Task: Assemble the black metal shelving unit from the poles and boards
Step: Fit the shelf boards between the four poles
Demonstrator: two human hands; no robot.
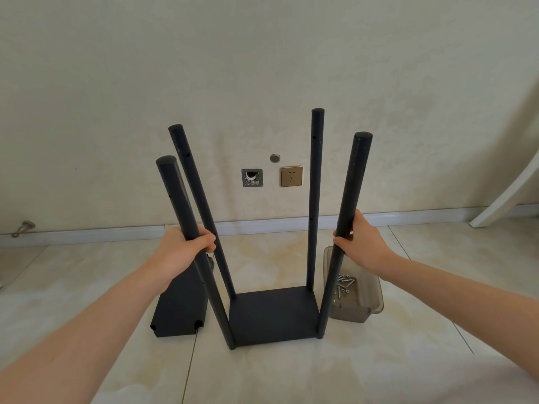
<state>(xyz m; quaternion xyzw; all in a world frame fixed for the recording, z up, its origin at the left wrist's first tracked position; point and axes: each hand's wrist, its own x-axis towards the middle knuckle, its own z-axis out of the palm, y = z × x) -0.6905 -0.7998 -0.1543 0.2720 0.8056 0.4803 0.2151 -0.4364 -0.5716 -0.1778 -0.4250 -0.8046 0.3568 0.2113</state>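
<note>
The left hand (183, 249) grips the front-left pole (176, 196) and the right hand (364, 243) the front-right pole (353, 182), both rising from the bottom board (274, 313) on the floor. The poles splay, so a sideways pull would likely rack the joints or nudge the tray (350, 314) of screws (344, 284) just beside the right foot. Both forearms reach forward, fingers curled round the tubes near mid-height.
</note>
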